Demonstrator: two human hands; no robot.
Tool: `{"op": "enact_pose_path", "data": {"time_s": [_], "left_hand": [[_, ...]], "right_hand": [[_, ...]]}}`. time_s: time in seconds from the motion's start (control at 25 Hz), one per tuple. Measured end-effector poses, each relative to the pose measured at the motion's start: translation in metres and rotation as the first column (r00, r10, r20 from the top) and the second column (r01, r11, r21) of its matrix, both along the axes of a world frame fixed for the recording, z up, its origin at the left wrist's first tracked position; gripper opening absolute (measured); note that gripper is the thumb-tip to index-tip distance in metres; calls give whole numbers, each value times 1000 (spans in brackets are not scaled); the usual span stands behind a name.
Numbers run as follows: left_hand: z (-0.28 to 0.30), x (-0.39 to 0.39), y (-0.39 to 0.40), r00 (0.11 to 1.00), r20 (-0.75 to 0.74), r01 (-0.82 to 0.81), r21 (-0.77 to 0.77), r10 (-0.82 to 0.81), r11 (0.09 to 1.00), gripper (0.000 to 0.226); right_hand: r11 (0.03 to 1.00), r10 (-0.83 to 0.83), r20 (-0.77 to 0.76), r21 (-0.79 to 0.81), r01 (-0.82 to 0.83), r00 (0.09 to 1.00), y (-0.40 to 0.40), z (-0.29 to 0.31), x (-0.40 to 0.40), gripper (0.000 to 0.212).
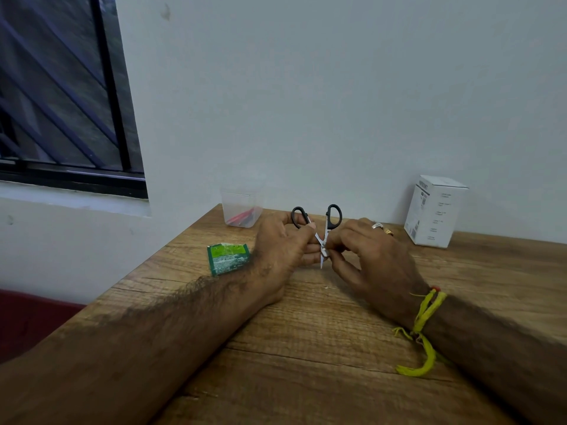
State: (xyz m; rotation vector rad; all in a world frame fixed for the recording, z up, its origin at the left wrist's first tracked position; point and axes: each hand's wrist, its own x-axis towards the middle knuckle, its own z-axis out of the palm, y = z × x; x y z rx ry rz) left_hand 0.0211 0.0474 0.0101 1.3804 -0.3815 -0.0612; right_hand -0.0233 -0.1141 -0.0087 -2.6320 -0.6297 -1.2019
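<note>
Two hands are meeting just above the table (306,348), and we are holding the scissors (325,233) between them, with the tips pointing down to six o'clock and the black loops spreading toward twelve. Our left hand (282,250) is gripping the left loop. Our right hand (371,256) is pinching the blades below the pivot, where something small and pale is showing; we cannot tell whether it is a scrap or bare steel. The green sachet (228,258) is lying flat at nine o'clock of the left hand, apart from it. We are judging that the scissors are only being readied and that any cutting of the sachet is yet to come.
</note>
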Motion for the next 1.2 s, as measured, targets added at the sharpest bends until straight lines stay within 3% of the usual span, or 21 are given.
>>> {"op": "enact_pose_path", "data": {"time_s": [0.32, 0.72, 1.2], "left_hand": [[2, -3, 1, 1000, -3, -15, -8, 15, 1000, 17], [-1, 2, 1, 998, -20, -61, -24, 61, 998, 19], [-2, 7, 3, 998, -31, -64, -61, 62, 996, 16]], "right_hand": [[1000, 23, -41, -3, -23, 999, -1, 0, 0, 15], [1000, 21, -41, -21, -22, 999, 4, 1, -2, 9], [998, 26, 34, -49, -25, 999, 7, 6, -11, 11]]}}
